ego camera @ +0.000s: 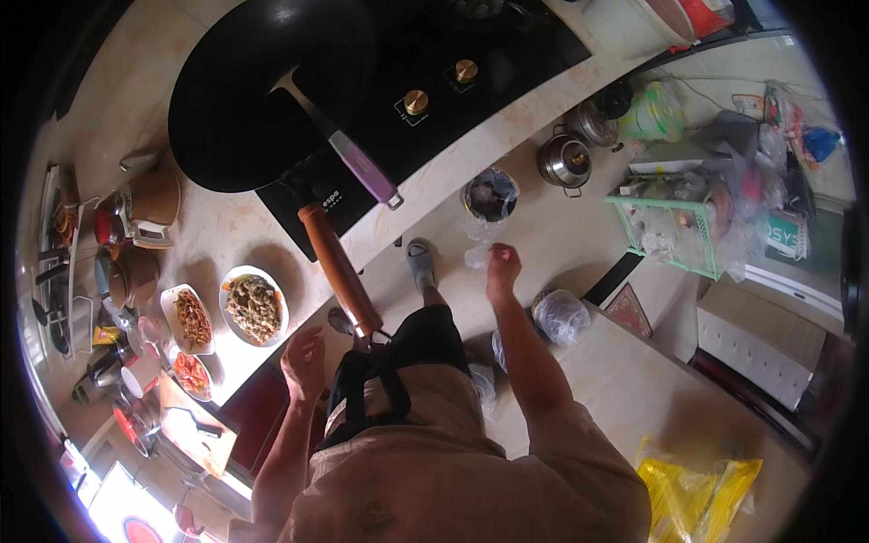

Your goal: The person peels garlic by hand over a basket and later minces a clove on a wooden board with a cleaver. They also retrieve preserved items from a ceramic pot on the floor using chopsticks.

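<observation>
My left hand [303, 363], loosely curled with fingers a little apart and nothing in it, hovers by the counter's front edge, near the wok's wooden handle [339, 268]. My right hand [502, 269] is held out over the floor with its fingers curled in; I see nothing in it. On the black cooktop [502, 41] stands a large black wok [224, 115]. A spatula with a purple handle [360, 166] leans in the wok, its handle reaching past the cooktop's front edge. Left of the wok handle sit an oval plate of cooked food [253, 309] and a white dish of brown shreds [192, 319].
A dish of sliced tomatoes [192, 375] and a cutting board [197, 424] with a black-handled knife lie at the left. On the floor are a lined bin [490, 195], a lidded steel pot [565, 161], a green basket rack [669, 224] and a yellow bag [696, 489].
</observation>
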{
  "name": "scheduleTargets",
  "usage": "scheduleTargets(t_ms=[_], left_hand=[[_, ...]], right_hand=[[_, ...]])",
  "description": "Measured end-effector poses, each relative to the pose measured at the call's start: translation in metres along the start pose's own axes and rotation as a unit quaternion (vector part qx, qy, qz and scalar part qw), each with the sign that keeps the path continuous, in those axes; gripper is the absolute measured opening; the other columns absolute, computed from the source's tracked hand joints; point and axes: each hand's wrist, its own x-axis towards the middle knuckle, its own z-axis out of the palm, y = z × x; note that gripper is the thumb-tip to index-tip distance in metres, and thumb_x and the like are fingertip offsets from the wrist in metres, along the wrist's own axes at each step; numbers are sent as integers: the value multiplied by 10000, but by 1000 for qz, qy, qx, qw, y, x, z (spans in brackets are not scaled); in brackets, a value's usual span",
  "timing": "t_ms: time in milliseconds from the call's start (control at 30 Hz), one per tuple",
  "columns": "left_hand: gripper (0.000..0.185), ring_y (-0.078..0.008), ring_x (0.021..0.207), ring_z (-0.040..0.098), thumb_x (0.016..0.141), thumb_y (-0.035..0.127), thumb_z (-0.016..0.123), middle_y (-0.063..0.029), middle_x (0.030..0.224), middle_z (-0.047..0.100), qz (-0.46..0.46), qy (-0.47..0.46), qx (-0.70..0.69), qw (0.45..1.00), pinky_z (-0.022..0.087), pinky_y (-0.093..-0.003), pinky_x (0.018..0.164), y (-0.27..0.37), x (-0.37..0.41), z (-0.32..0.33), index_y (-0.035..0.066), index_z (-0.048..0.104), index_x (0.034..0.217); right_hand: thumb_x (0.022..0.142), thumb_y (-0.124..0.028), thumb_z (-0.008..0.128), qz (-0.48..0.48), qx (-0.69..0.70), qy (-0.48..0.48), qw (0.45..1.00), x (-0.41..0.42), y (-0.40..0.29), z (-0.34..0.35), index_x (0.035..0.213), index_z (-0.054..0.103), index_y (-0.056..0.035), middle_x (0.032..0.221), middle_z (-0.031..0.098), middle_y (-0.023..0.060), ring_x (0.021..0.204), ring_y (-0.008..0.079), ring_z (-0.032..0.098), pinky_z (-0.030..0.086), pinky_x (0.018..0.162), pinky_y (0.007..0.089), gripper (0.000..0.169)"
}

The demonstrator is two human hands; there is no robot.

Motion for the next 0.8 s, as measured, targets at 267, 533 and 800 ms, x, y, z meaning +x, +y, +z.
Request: scheduleTargets(t_ms=[267,533,800], left_hand=[[159,-106,850,662,923,80,646,-50,948,714,-47,9,-19,999,557,-275,717,-3,-25,3,53,703,1069],[273,-192,893,693,974,180,587,-89,1005,720,-199,48,-181,962,553,-310,769,-61,-44,0,26,642,1193],[370,-211,1013,639,1028,290,486,-67,1167,654,-189,244,-606,733,511,-356,886,-116,0,-40,47,549,1300]], right_hand=[[929,-331,633,274,116,-111,948,137,50,-12,1459,384,-209,1460,425,35,1360,280,367,369,1020,631,598],[933,-163,614,104,-126,-331,929,67,50,-1,805,601,-63,596,579,18,451,110,520,408,417,265,163],[1015,-284,535,12,-94,-658,747,-100,-64,70,783,597,-69,691,614,51,620,116,617,479,530,269,322]])
